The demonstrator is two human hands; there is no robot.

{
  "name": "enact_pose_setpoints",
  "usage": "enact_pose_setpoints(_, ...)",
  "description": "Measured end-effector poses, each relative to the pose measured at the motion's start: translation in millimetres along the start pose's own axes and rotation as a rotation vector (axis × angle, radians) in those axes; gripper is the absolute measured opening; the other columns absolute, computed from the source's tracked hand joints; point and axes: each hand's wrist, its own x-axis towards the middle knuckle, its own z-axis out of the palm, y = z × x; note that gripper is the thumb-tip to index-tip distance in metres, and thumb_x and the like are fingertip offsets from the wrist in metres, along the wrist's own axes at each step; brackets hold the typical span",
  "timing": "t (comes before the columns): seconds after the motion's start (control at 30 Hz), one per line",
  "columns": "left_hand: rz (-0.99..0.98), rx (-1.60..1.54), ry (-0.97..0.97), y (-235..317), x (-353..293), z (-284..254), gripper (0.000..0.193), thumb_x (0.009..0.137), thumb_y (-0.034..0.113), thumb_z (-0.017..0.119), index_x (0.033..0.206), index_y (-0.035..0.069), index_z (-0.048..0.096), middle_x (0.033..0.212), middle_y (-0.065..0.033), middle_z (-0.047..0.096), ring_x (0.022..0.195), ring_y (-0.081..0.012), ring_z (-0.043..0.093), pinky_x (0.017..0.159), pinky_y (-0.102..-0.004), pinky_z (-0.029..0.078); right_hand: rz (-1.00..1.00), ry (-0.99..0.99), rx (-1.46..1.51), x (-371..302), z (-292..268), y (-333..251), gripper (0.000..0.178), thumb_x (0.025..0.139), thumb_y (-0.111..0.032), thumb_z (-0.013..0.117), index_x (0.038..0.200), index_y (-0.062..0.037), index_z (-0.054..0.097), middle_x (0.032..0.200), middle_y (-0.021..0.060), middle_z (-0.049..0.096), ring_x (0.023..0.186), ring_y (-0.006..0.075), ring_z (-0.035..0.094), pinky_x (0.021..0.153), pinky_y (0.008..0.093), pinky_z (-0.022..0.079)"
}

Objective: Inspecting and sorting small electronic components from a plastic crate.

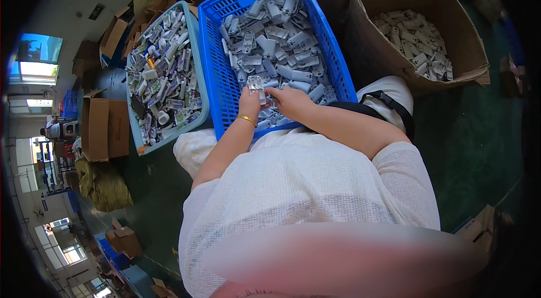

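My left hand [249, 104], with a gold bangle at the wrist, grips a small clear-and-white plastic casing [255, 83] over the near end of a blue crate [211, 72]. From the other side my right hand [293, 103] reaches in, its fingers closed and its fingertips at the casing's edge. Exactly how those fingertips hold it is too small to make out. Beneath both hands, the crate holds a heap of similar white and clear plastic casings [270, 47].
Left of the crate stands a light blue tub [201, 95] of mixed small plastic parts. A large cardboard box [360, 33] with whitish parts stands to the right. Further left are a brown carton [118, 129] and an olive sack [101, 185] on the green floor [155, 185].
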Motion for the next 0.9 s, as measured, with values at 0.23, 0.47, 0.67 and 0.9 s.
enact_pose_setpoints(0.23, 0.006, -0.077, 0.019, -4, 5, 5, 0.021, 0.084, 0.005, 0.037, 0.105, 0.005, 0.039, 0.082, -0.0123, 0.058, 0.053, -0.0211, 0.059, 0.043, -0.0308, 0.051, 0.039, 0.042, -0.003, 8, -3, 5, 0.034, 0.082, -0.02, 0.046, 0.117, -0.0178, 0.047, 0.086, 0.0157, 0.057, 0.079, 0.0329, 0.056, 0.068, 0.0419, 0.045)
enact_pose_setpoints(0.47, 0.059, -0.002, 0.015, -5, 4, -1, 0.021, 0.085, 0.006, 0.037, 0.106, 0.005, 0.038, 0.079, -0.0115, 0.059, 0.05, -0.019, 0.058, 0.042, -0.0288, 0.05, -0.053, -0.04, 0.092, 8, -2, 10, 0.031, 0.081, -0.022, 0.048, 0.112, -0.0186, 0.051, 0.089, 0.0134, 0.06, 0.082, 0.0324, 0.057, 0.07, 0.0434, 0.045)
enact_pose_setpoints(0.67, 0.107, 0.046, -0.01, -12, 8, -4, 0.02, 0.085, 0.007, 0.037, 0.105, 0.005, 0.038, 0.076, -0.0109, 0.059, 0.048, -0.0177, 0.057, 0.041, -0.0275, 0.049, -0.053, -0.05, 0.066, 9, -1, 11, 0.033, 0.081, -0.023, 0.049, 0.113, -0.0186, 0.05, 0.089, 0.0136, 0.06, 0.082, 0.0325, 0.057, 0.069, 0.0435, 0.045)
enact_pose_setpoints(0.9, 0.063, 0.047, 0.029, -9, 3, 0, 0.019, 0.084, 0.007, 0.038, 0.103, 0.006, 0.039, 0.08, -0.0107, 0.057, 0.054, -0.0172, 0.056, 0.045, -0.0298, 0.051, -0.004, -0.014, 0.01, 5, 2, 4, 0.033, 0.081, -0.021, 0.048, 0.114, -0.0181, 0.049, 0.088, 0.0146, 0.059, 0.081, 0.033, 0.057, 0.068, 0.0429, 0.046)
